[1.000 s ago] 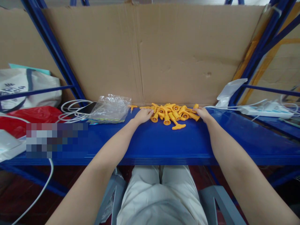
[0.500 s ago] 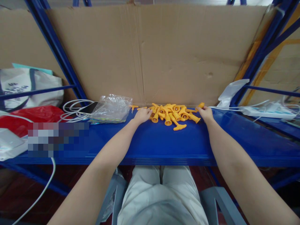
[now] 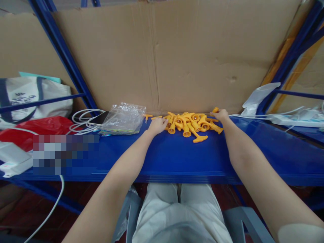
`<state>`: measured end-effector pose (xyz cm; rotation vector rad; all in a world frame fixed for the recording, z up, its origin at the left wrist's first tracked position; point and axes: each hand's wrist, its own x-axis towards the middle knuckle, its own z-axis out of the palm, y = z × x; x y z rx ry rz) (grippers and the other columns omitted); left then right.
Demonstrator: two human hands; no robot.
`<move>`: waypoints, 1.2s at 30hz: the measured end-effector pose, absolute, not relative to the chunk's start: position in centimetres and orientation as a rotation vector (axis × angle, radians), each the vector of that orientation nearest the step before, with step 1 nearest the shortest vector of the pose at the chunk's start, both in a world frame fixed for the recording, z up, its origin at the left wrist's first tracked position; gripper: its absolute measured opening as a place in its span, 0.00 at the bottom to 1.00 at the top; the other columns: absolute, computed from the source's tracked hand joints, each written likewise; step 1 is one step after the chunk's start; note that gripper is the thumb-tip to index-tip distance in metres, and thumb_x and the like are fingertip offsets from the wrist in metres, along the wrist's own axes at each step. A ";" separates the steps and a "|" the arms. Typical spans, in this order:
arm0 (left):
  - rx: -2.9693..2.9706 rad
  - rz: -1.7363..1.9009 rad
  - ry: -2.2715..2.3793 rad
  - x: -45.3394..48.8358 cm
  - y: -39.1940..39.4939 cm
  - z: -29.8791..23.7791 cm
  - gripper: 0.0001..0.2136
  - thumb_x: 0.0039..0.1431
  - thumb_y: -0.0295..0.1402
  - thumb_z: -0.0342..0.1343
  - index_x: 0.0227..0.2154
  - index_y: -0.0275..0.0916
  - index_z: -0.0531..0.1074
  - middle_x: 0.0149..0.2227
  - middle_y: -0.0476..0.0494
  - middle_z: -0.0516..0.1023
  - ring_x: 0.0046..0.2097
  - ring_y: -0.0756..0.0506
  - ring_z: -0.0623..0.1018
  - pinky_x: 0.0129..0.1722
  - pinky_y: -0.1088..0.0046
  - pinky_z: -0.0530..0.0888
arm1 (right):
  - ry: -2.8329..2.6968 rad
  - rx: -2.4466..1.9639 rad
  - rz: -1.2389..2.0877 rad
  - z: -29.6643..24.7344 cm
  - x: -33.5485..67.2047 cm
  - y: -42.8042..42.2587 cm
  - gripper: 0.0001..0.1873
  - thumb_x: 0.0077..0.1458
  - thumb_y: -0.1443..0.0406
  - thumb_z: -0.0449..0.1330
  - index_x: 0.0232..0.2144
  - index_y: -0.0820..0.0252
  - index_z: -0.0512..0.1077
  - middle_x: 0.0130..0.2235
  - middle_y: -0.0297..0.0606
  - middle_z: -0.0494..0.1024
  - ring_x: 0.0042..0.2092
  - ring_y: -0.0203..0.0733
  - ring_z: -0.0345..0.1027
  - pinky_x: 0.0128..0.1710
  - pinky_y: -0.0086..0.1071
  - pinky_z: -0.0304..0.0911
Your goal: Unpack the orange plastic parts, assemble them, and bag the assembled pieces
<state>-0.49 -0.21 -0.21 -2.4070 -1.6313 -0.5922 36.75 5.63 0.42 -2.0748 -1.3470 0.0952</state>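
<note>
Up goes the right hand (image 3: 221,114) since the earlier frame, nearer the cardboard (image 3: 197,60), fingertips pinching one yellow piece (image 3: 215,110) right of centre. The left hand (image 3: 157,126) sits at the yellow pile's (image 3: 186,128) left edge, its grip hard to tell. Mid-frame, smooth T-shaped handles and flared, hollow cups tangle on the glossy blue table (image 3: 184,160); crinkled clear plastic (image 3: 126,116) lies centre-left.

Creased cardboard panel (image 3: 197,57) is standing upright beyond left hand (image 3: 157,125) and right hand (image 3: 222,114). Blue metal left post (image 3: 60,54) is rising left of left hand; matching right post (image 3: 296,50) is rising right of right hand. Blue shelf board (image 3: 187,158) is stretching beneath both hands, faintly reflecting light. Grey chair armrests (image 3: 235,215) are flanking space nearer than hands. Dark reddish floor (image 3: 63,221) is showing lower than left hand.
</note>
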 end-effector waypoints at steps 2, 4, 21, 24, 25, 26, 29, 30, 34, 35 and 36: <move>-2.406 -0.584 -1.641 -0.5 -0.3 -0.1 0.20 0.70 0.37 0.43 0.35 0.36 0.81 0.42 0.36 0.85 0.47 0.41 0.82 0.48 0.70 0.75 | -1.409 -2.127 0.113 0.1 36.5 6.2 0.11 0.54 0.59 0.66 0.34 0.62 0.81 0.36 0.49 0.82 0.45 0.56 0.78 0.39 0.35 0.70; -2.408 -0.589 -1.657 -0.4 -0.4 -0.1 0.20 0.70 0.36 0.44 0.35 0.36 0.82 0.42 0.36 0.85 0.47 0.41 0.82 0.49 0.69 0.75 | -1.475 -2.155 0.142 -0.2 36.4 6.5 0.10 0.55 0.60 0.65 0.33 0.62 0.81 0.33 0.47 0.82 0.42 0.53 0.78 0.37 0.34 0.69; -2.422 -0.583 -1.653 -0.4 -0.5 0.1 0.20 0.70 0.36 0.44 0.34 0.36 0.81 0.41 0.36 0.85 0.46 0.41 0.82 0.48 0.70 0.74 | -1.479 -2.090 0.064 -0.6 35.8 5.4 0.13 0.55 0.70 0.58 0.39 0.64 0.81 0.37 0.47 0.83 0.40 0.46 0.76 0.36 0.30 0.67; -2.417 -0.567 -1.630 -0.4 -0.4 0.0 0.21 0.70 0.36 0.43 0.35 0.36 0.82 0.41 0.37 0.85 0.46 0.42 0.82 0.47 0.70 0.74 | -1.463 -1.996 0.109 -0.9 35.7 5.4 0.14 0.54 0.70 0.57 0.39 0.66 0.81 0.34 0.45 0.83 0.37 0.44 0.76 0.34 0.29 0.67; -2.415 -0.569 -1.619 -0.5 -0.3 0.0 0.21 0.70 0.36 0.43 0.35 0.37 0.82 0.41 0.37 0.85 0.46 0.42 0.82 0.47 0.70 0.75 | -1.461 -1.978 0.128 -0.9 35.7 5.4 0.14 0.54 0.70 0.57 0.37 0.66 0.81 0.33 0.44 0.83 0.36 0.44 0.76 0.34 0.29 0.67; -2.414 -0.570 -1.609 -0.5 -0.3 0.0 0.21 0.70 0.36 0.43 0.35 0.37 0.82 0.40 0.38 0.85 0.45 0.42 0.82 0.47 0.70 0.75 | -1.465 -1.971 0.144 -1.0 35.7 5.4 0.13 0.54 0.70 0.57 0.34 0.66 0.81 0.32 0.44 0.83 0.36 0.44 0.76 0.34 0.29 0.66; -2.415 -0.569 -1.597 -0.6 -0.3 -0.1 0.21 0.70 0.36 0.43 0.35 0.37 0.82 0.40 0.38 0.85 0.46 0.42 0.82 0.47 0.70 0.75 | -1.496 -1.962 0.185 -0.9 35.8 5.4 0.11 0.54 0.71 0.57 0.29 0.65 0.81 0.31 0.42 0.82 0.37 0.45 0.76 0.35 0.29 0.66; -2.417 -0.567 -1.599 -0.6 -0.3 -0.1 0.21 0.70 0.36 0.43 0.35 0.37 0.82 0.40 0.37 0.85 0.46 0.42 0.82 0.47 0.70 0.75 | -1.503 -1.962 0.200 -0.8 35.8 5.3 0.11 0.54 0.72 0.56 0.29 0.65 0.80 0.31 0.42 0.82 0.37 0.45 0.76 0.35 0.29 0.65; -2.431 -0.582 -1.621 -0.5 -0.4 -0.1 0.21 0.70 0.36 0.43 0.35 0.35 0.82 0.41 0.35 0.85 0.46 0.40 0.82 0.49 0.68 0.75 | -1.500 -1.989 0.267 -0.4 35.8 4.9 0.11 0.55 0.72 0.58 0.27 0.64 0.81 0.31 0.42 0.82 0.40 0.45 0.76 0.39 0.29 0.67; -2.435 -0.589 -1.624 -0.4 -0.4 -0.1 0.21 0.70 0.35 0.43 0.35 0.35 0.82 0.41 0.35 0.85 0.46 0.40 0.82 0.49 0.68 0.75 | -1.496 -1.981 0.302 -0.4 35.8 4.7 0.10 0.55 0.71 0.59 0.27 0.63 0.81 0.31 0.41 0.82 0.41 0.45 0.76 0.41 0.30 0.67; -2.441 -0.593 -1.625 -0.4 -0.4 -0.1 0.21 0.70 0.35 0.43 0.35 0.34 0.82 0.42 0.34 0.85 0.46 0.40 0.82 0.49 0.68 0.75 | -1.485 -1.962 0.349 -0.4 35.9 4.4 0.09 0.54 0.70 0.60 0.28 0.62 0.81 0.33 0.41 0.83 0.41 0.45 0.76 0.42 0.30 0.68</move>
